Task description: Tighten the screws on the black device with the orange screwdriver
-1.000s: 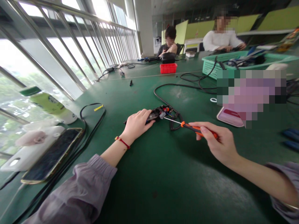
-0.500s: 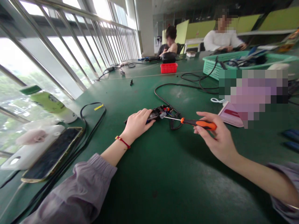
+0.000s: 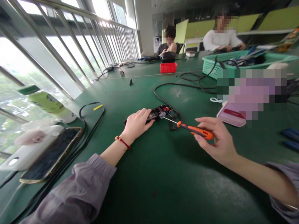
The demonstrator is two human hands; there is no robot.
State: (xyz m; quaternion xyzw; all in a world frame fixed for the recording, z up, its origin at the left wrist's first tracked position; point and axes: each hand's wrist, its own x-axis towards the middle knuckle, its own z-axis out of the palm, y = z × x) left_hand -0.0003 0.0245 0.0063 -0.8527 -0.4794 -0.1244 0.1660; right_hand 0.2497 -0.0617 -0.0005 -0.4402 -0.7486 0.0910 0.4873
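My left hand (image 3: 138,123) is closed over a black corded device (image 3: 153,115) lying on the green table (image 3: 149,174). The device's right end is open, with red, blue and yellow wires and a small grey part showing. My right hand (image 3: 216,135) holds a screwdriver (image 3: 196,130) with an orange and black handle between thumb and fingers. Its thin metal shaft points left, and the tip meets the device near the grey part; whether it sits in a screw is too small to tell. A black cable runs from the device's right end.
Left lie a phone (image 3: 52,154), a white case (image 3: 30,149), a green-capped bottle (image 3: 50,104) and a looped black cable (image 3: 104,109). Behind are a red basket (image 3: 168,67), a green basket (image 3: 211,67) and two seated people. A pink phone-like item (image 3: 231,115) lies right.
The screwdriver's handle has tilted lower and shifted slightly left, with my right hand's fingers changed around it. My left hand and the device have barely moved.
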